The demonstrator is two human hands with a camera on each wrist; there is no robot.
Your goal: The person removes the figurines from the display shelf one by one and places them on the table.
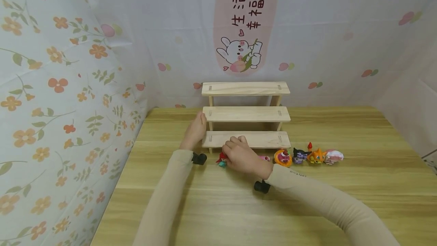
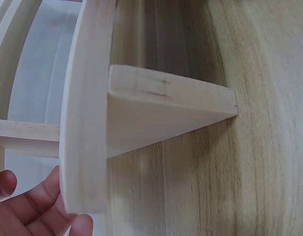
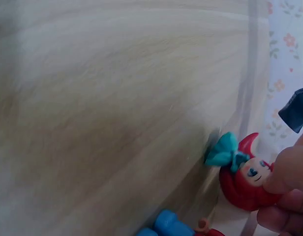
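A three-tier wooden display shelf (image 1: pixel 246 114) stands on the table. At its left end my left hand (image 1: pixel 196 132) holds the shelf, with fingers (image 2: pixel 41 201) bent about the end of a board (image 2: pixel 87 147) in the left wrist view. My right hand (image 1: pixel 244 156) is just in front of the bottom tier. Its thumb and fingers pinch a small mermaid figurine (image 3: pixel 242 189) with red hair and a teal tail by the head. Beside it in the right wrist view, a blue and red figurine (image 3: pixel 168 223) shows partly at the bottom edge.
To the right of my right hand, several small figurines form a row: a pink one (image 1: pixel 264 158), an orange one with a pink top (image 1: pixel 283 158), a black and purple one (image 1: pixel 300 155), an orange one with pointed ears (image 1: pixel 317 156) and a pink and white one (image 1: pixel 334 156). Patterned cloth (image 1: pixel 164 41) hangs behind.
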